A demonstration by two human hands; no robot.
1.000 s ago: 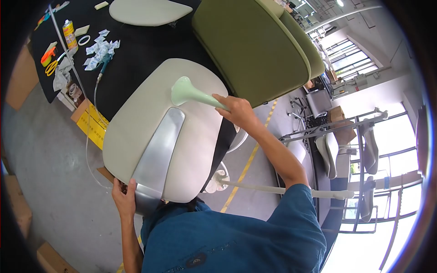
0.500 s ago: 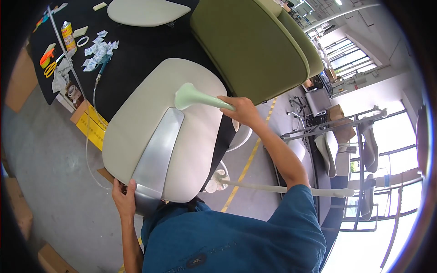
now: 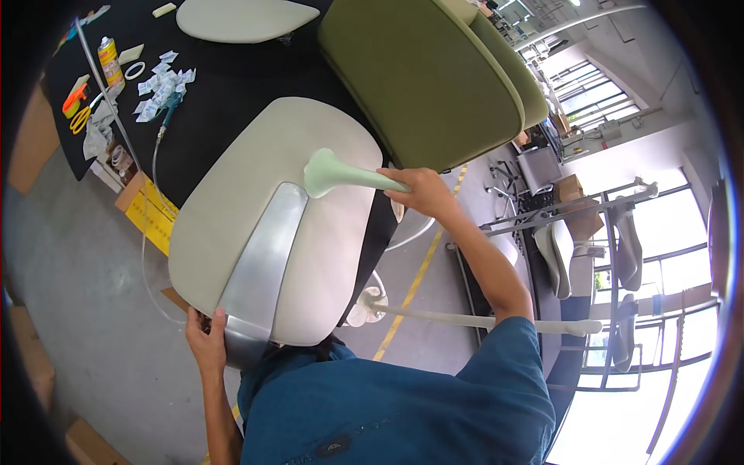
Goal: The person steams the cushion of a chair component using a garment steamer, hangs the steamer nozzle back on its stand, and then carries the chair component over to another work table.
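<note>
A pale-green, trumpet-shaped tool (image 3: 341,175) is in my right hand (image 3: 427,192), whose fingers are closed around its narrow end. The flared end is over a cream upholstered chair panel (image 3: 232,194), beside the top of its metal bracket; I cannot tell whether it touches. This silver bracket (image 3: 266,256) runs down the panel's middle and bends at the bottom edge. There my left hand (image 3: 207,345) holds the bracket's lower end, thumb on the near side and fingers partly hidden behind. The panel lies on a black-covered table (image 3: 225,81).
A green upholstered chair shell (image 3: 422,85) stands beyond the panel. At the left are a spray can (image 3: 111,63), yellow scissors (image 3: 80,121), small white packets (image 3: 165,89) and an air gun (image 3: 170,112) on a hose. Another cream panel (image 3: 240,19) lies at the back.
The flared tool has shifted slightly right and down with my right hand. My left hand remains at the bracket, while the whole view has drifted a little.
</note>
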